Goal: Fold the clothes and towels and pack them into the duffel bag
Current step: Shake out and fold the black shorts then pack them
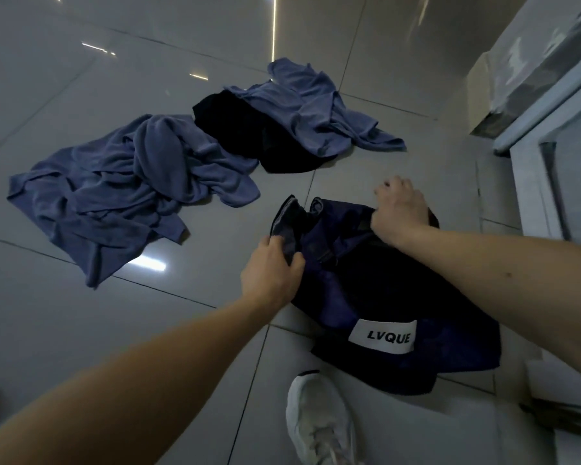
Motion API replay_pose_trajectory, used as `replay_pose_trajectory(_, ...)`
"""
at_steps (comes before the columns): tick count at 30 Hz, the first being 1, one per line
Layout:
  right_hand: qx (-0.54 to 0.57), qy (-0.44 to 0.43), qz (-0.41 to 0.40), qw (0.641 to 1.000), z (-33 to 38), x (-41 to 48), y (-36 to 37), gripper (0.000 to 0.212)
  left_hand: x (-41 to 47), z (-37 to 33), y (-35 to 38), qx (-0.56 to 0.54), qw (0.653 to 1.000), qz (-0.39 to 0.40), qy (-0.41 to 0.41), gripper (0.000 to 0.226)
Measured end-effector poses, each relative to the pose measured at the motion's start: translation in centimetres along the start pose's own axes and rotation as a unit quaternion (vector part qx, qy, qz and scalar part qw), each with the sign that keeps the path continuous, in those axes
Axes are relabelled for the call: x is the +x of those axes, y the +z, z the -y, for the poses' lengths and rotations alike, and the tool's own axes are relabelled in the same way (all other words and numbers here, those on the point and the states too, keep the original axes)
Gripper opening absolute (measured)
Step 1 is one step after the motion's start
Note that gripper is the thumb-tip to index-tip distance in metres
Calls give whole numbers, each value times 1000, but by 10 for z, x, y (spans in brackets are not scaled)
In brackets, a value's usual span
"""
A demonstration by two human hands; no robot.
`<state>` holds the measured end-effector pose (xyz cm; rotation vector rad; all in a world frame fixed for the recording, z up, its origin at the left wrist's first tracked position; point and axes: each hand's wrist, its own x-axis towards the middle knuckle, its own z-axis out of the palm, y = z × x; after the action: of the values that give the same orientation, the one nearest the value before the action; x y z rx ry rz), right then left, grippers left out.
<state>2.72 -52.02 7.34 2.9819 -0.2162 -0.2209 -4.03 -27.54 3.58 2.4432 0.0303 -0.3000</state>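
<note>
White shoe (319, 427) sits nearest, bottom centre, on the tiled floor (81, 313). Just beyond it & to the right lies the duffel bag (376, 297), dark navy, slumped on the floor, w/ a white label (383, 337) reading LVQUE on its near side.

Both forearms reach in from the near edge. Left grip (272, 273) is closed round a grey-lined flap of fabric at the bag's far left end, thumb & fingers pinching it. Right grip (399, 209) is on the bag's far right edge, fingers curled over the fabric & holding it; fingertips hidden. Between the two grips the bag's top is dark; can't tell what's inside.

Clothes all lie outside the bag, unfolded, on the floor farther off. A crumpled blue cloth (131, 182) is to the left, near the bag but apart from it. A black garment (249, 129) is farther back, centre, right up against the blue cloth's far right edge. A second blue garment (309, 105) is draped partly over the black one on its far right side. White furniture (550, 129) runs along the right side, blurred.
</note>
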Motion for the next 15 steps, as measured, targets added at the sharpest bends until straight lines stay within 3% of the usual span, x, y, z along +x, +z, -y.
replay_pose_trajectory(5,100,-32,26,994,74,68,-17,49,58,15,-38,-11,996,-77,33,37)
replay_pose_trajectory(10,186,-19,41,982,132,129,1,43,140,40,-55,32,998,-53,23,33)
replay_pose_trajectory(15,183,-57,98,977,168,183,30,49,198,66,-58,76,997,0,-23,39)
